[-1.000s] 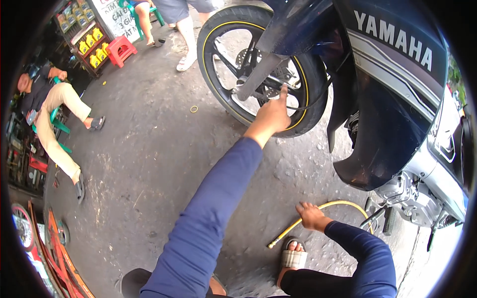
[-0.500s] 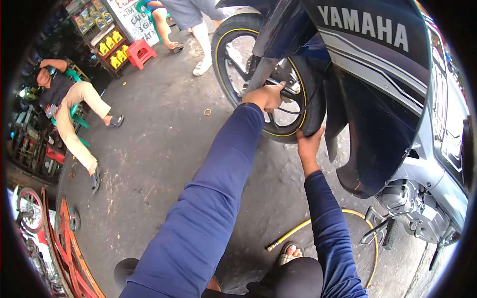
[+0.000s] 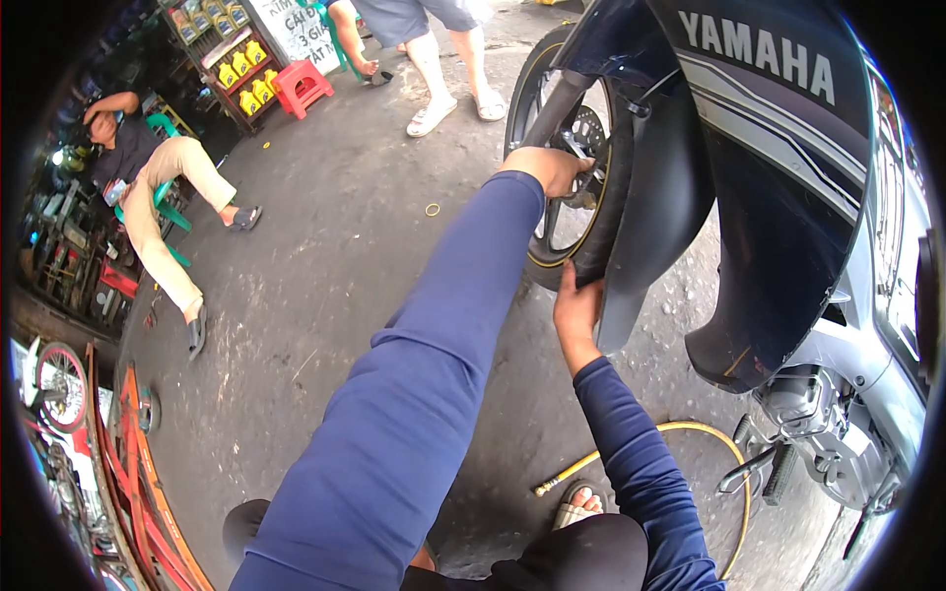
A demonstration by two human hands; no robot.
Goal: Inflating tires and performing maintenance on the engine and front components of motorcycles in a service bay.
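Note:
The front wheel [image 3: 560,231] of a dark blue motorbike [image 3: 769,207] stands turned ahead of me, with a yellow line round its rim. My left hand [image 3: 554,171] is closed at the hub, beside the fork leg and the brake disc [image 3: 589,126]. Its thumb points right, and its other fingers are mostly hidden, so what they grip does not show. Lower down, my right hand [image 3: 577,313] grips the bottom of the black tyre [image 3: 593,254], thumb up against its side. Close to that hand hangs the black mudguard [image 3: 662,187].
A yellow hose [image 3: 680,426] curls over the floor near my sandalled foot [image 3: 579,504]. At the left a person [image 3: 163,187] sits on a green chair. Farther off are a red stool [image 3: 302,89], a rack of bottles [image 3: 236,64] and people's legs. Orange-red metal bars [image 3: 138,463] lie lower left.
The front wheel has swung round and now shows narrower, with more of the mudguard in sight. Both hands have stayed on it. My right hand sits a little farther left and lower.

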